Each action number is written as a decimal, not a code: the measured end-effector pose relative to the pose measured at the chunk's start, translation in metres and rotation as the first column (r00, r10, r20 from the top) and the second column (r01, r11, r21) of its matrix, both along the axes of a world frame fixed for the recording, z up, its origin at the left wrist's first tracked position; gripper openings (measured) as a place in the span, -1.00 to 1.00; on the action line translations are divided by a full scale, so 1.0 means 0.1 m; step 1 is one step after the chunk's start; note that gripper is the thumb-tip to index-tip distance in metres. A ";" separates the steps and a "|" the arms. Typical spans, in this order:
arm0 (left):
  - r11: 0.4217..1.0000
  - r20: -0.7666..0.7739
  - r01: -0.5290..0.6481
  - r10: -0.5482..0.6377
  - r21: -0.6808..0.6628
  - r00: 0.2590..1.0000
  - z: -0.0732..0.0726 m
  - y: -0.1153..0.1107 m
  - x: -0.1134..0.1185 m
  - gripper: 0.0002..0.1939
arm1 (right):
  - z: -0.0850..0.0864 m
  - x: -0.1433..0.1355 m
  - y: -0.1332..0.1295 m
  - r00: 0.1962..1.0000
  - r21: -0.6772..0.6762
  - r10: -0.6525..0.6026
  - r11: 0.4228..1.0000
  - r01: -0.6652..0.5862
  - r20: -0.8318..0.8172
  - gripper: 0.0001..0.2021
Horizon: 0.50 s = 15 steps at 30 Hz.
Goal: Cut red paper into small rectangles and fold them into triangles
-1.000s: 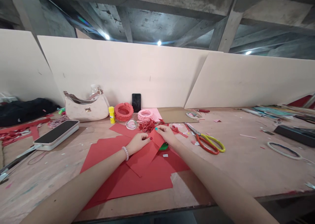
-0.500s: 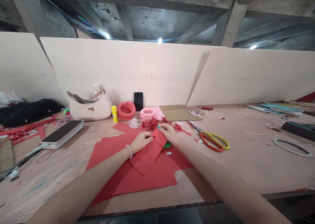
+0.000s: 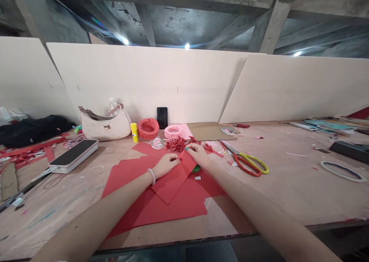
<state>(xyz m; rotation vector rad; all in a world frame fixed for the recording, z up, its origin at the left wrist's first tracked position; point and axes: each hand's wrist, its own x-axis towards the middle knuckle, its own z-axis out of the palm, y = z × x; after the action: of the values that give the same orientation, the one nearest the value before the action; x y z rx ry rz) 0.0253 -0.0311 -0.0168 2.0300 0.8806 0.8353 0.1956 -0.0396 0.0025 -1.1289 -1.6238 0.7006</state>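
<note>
Between my hands is a strip of red paper (image 3: 170, 183), its far end folded over. My left hand (image 3: 166, 164), with a beaded bracelet at the wrist, pinches the strip's left edge near the fold. My right hand (image 3: 198, 154) grips the folded corner at the upper right between thumb and fingers. Underneath lie larger red paper sheets (image 3: 184, 211) spread on the table. A green object (image 3: 196, 168) shows partly beside my right hand; most of it is hidden. Just beyond my fingers is a heap of small folded red paper pieces (image 3: 175, 144).
Scissors (image 3: 248, 163) with red and yellow handles lie to the right. Behind stand a glue stick (image 3: 134, 133), a red paper ring (image 3: 148, 128), a pink paper ring (image 3: 173, 132) and an upright phone (image 3: 162, 118). A handbag (image 3: 105, 125) and a white-cased device (image 3: 74, 155) are at left.
The near end of the red paper strip has shifted very slightly. Both hands keep nearly the same place and hold on it.
</note>
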 end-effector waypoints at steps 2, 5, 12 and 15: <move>1.000 0.005 -0.010 0.010 -0.004 1.000 0.00 0.00 0.00 -0.69 | 0.01 -0.01 0.00 1.000 0.010 0.008 1.000 -0.008 0.002 -0.87; 1.000 0.013 -0.018 0.018 -0.009 1.000 0.00 0.00 0.00 -0.68 | 0.03 -0.02 -0.01 1.000 0.019 0.025 1.000 -0.025 0.002 -0.88; 0.999 0.035 -0.030 0.031 -0.023 0.999 0.01 -0.02 0.00 -0.68 | 0.01 -0.01 -0.01 0.998 -0.016 0.057 0.998 -0.057 -0.017 -0.86; 0.998 0.058 -0.056 0.058 -0.026 0.997 0.02 -0.01 -0.01 -0.70 | -0.03 0.02 0.02 0.998 -0.028 0.060 0.998 -0.061 -0.031 -0.85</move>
<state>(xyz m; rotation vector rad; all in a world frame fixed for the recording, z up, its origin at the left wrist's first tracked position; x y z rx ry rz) 0.0248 -0.0325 -0.0152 1.9574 0.9150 0.9072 0.1971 -0.0373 -0.0005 -1.0882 -1.6331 0.7790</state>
